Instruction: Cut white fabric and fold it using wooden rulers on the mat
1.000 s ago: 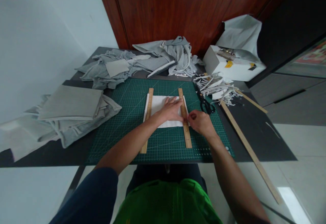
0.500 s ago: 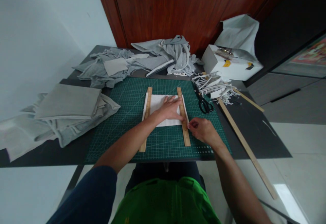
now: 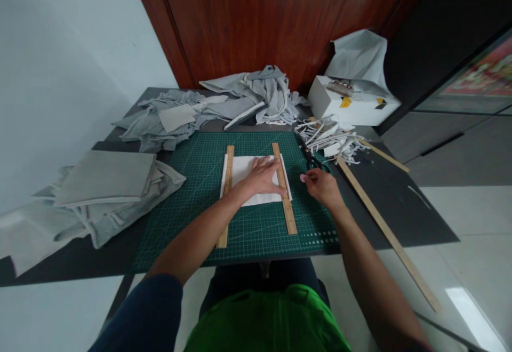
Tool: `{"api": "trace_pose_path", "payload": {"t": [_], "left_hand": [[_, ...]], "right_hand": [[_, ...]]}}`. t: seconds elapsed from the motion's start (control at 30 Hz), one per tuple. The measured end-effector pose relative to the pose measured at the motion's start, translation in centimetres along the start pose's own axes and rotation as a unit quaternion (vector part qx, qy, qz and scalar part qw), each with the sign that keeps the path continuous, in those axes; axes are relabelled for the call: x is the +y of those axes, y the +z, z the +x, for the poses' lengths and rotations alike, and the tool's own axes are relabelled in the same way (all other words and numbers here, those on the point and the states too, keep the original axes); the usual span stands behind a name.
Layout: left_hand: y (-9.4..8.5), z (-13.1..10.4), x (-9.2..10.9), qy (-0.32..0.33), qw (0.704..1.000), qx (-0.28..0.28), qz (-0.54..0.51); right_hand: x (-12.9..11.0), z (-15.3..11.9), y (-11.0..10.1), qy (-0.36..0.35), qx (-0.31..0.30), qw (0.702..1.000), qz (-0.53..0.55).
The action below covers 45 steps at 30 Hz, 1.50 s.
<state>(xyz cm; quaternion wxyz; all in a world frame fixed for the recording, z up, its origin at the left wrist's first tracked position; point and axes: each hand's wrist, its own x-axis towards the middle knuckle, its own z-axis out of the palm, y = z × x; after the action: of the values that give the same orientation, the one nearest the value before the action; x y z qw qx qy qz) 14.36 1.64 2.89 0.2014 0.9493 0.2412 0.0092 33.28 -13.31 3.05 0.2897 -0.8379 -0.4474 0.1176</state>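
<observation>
My left hand (image 3: 262, 176) lies spread over a folded white cloth (image 3: 252, 200), its fingers and thumb pressing on the right wooden ruler (image 3: 288, 216). A second wooden ruler (image 3: 229, 168) lies across the cloth's left side. My right hand (image 3: 323, 188) is closed in a pinch on a small pink piece of tailor's chalk (image 3: 303, 178), held just right of the cloth. Black-handled scissors (image 3: 310, 159) lie right beyond that hand, their handles partly covered by it. Cloth and rulers rest on a green cutting mat (image 3: 180, 208).
Grey folded cloth (image 3: 104, 176) is stacked at the left. More crumpled cloth (image 3: 156, 120) lines the back edge. At the back right are a white box (image 3: 352, 101) and a heap of fabric strips (image 3: 332, 136). A long wooden ruler (image 3: 384, 226) juts past the table's front edge.
My right hand has lifted away from the cloth's right edge, moving up and to the right towards the scissors, and the pink chalk now shows. My left hand stays pressed on the ruler.
</observation>
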Motion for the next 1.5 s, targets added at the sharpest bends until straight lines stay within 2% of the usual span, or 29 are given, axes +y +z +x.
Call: {"api": "trace_pose_path", "payload": {"t": [0.13,0.27,0.33,0.4,0.47,0.6,0.77,1.0,1.5], "left_hand": [[-0.4,-0.1,0.1,0.002,1.0,-0.008,0.005],[-0.4,-0.1,0.0,-0.004,1.0,-0.009,0.003],[-0.4,-0.1,-0.1,-0.004,1.0,-0.009,-0.001],[-0.3,0.0,-0.2,0.0,1.0,-0.006,-0.006],[-0.2,0.0,-0.4,0.003,1.0,0.001,-0.011],[-0.1,0.1,-0.3,-0.007,0.999,0.02,-0.026],[-0.5,-0.1,0.1,-0.025,0.999,0.019,-0.029],[-0.4,0.0,-0.1,-0.029,0.999,0.009,-0.015],[-0.8,0.0,0.2,-0.033,0.999,0.002,-0.005]], "right_hand": [[0.5,-0.4,-0.1,-0.013,-0.002,0.998,-0.062],[0.1,-0.5,-0.8,-0.035,0.026,0.991,-0.126],[-0.6,0.2,-0.4,-0.112,0.02,0.989,-0.097],[-1.4,1.3,0.5,-0.239,-0.021,0.97,-0.042],[-2.1,2.3,1.7,-0.306,-0.073,0.949,0.002],[-2.2,3.3,3.2,-0.282,-0.171,0.944,0.024],[-0.9,3.1,2.2,-0.271,-0.231,0.935,-0.004],[0.1,3.2,0.7,-0.262,-0.226,0.938,-0.036],[0.1,3.0,0.8,-0.248,-0.221,0.942,-0.039]]}}
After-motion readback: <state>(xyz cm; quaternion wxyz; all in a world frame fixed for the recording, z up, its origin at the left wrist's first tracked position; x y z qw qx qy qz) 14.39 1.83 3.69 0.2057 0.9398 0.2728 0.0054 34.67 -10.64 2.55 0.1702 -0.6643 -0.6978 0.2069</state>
